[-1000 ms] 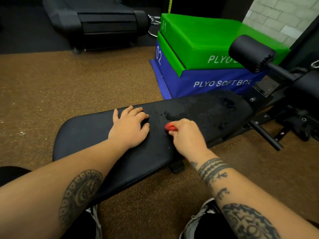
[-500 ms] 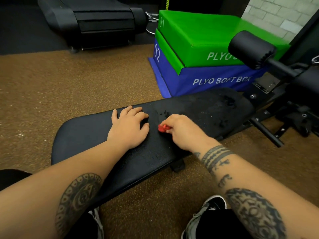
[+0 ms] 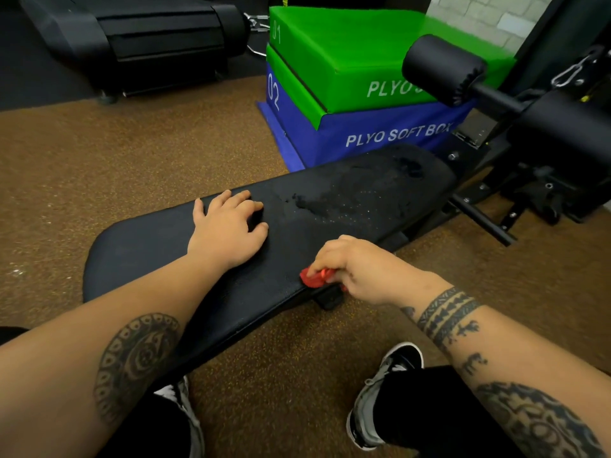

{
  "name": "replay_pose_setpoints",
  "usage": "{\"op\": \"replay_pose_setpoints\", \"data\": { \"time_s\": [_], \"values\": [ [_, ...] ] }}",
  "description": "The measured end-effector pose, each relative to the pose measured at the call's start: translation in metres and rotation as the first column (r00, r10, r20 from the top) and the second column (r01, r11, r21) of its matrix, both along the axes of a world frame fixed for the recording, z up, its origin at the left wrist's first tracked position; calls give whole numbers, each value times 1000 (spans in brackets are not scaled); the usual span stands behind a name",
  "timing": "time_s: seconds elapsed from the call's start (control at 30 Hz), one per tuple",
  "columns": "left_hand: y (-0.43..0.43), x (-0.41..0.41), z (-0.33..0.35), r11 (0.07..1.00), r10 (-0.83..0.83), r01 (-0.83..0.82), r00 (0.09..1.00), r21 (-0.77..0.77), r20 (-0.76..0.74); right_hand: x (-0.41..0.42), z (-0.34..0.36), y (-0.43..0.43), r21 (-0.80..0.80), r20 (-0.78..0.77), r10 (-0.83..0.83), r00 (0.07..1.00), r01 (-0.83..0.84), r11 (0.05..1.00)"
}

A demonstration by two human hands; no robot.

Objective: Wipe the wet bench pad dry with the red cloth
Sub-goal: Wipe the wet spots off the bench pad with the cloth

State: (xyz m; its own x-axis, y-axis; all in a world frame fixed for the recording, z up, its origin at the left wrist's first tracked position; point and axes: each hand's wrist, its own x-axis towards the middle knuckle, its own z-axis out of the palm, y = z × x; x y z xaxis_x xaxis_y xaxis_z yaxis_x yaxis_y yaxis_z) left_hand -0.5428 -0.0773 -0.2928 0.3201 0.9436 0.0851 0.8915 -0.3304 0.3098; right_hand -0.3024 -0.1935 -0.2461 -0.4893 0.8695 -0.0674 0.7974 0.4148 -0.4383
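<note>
The black bench pad (image 3: pixel 152 246) runs from lower left to upper right. A dark wet patch with droplets (image 3: pixel 334 201) covers its middle and far half. My right hand (image 3: pixel 363 269) grips the bunched red cloth (image 3: pixel 315 277) at the pad's near edge, and most of the cloth is hidden under my fingers. My left hand (image 3: pixel 228 229) rests palm down on the pad to the left of the wet patch, its fingers slightly bent.
Stacked green (image 3: pixel 357 57) and blue (image 3: pixel 380 137) plyo soft boxes stand just behind the bench. A black roller pad (image 3: pixel 443 69) and machine frame (image 3: pixel 562 133) are at the right. A treadmill (image 3: pixel 139 34) sits at the back left. My shoes (image 3: pixel 383 391) are on the brown floor below.
My right hand has pulled the red cloth from the middle of the pad back toward me, to its near edge. My left hand has stayed in place.
</note>
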Motion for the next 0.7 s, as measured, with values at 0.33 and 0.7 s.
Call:
{"op": "replay_pose_setpoints", "data": {
  "time_s": [0.33, 0.7],
  "values": [
    [0, 2, -2, 1000, 3, -3, 1000, 21, 5, -49, -38, -25, 263, -167, -489, 856, 517, 815],
    [-4, 2, 4, 1000, 0, 0, 1000, 12, -10, -29, -34, -56, 162, -331, -374, 867, 443, 882]
  ]
}}
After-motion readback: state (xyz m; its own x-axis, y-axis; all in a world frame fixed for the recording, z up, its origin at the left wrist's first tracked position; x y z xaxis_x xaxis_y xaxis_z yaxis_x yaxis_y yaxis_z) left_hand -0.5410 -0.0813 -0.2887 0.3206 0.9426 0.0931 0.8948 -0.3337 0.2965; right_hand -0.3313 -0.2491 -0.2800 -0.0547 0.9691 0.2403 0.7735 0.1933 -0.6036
